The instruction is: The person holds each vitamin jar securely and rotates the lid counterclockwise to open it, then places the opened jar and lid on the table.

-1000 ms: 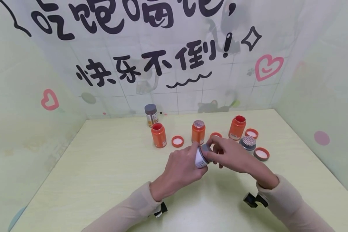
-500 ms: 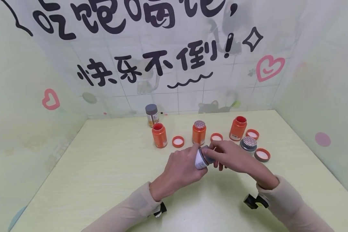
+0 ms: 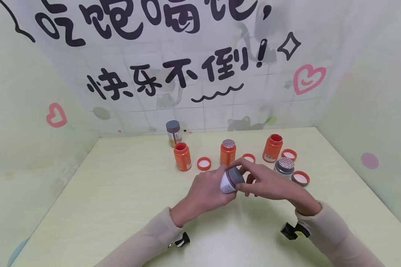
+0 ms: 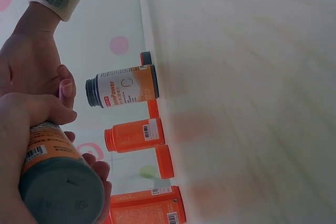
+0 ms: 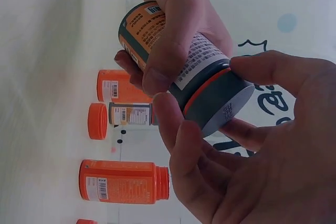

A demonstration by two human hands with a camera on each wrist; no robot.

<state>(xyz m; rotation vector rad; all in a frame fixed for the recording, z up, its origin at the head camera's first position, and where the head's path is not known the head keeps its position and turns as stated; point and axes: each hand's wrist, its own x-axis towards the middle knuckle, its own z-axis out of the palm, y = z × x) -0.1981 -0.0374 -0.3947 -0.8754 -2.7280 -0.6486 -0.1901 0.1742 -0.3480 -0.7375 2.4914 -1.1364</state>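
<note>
A white-labelled bottle (image 3: pixel 225 185) with an orange and teal label (image 5: pixel 157 30) is held tilted above the table. My left hand (image 3: pixel 208 191) grips its body, fingers wrapped round the label (image 5: pixel 176 19). My right hand (image 3: pixel 258 181) pinches its grey cap (image 3: pixel 236 176) between thumb and fingers; an orange ring shows under the cap (image 5: pixel 218 100). In the left wrist view the bottle's grey base (image 4: pixel 62 190) faces the camera, with my right hand (image 4: pixel 34 66) behind it.
On the pale table (image 3: pixel 120 193) stand an open orange bottle (image 3: pixel 182 156), a foil-sealed one (image 3: pixel 228 152), another open one (image 3: pixel 272 147), a grey-necked sealed bottle (image 3: pixel 284 166) and a grey-capped bottle (image 3: pixel 173 132) at the back. Orange lids (image 3: pixel 204 163) (image 3: pixel 300 178) lie between. Walls close three sides.
The bottle has risen slightly and tipped more upright. My right hand's fingers have shifted round the grey cap; my left hand keeps its grip.
</note>
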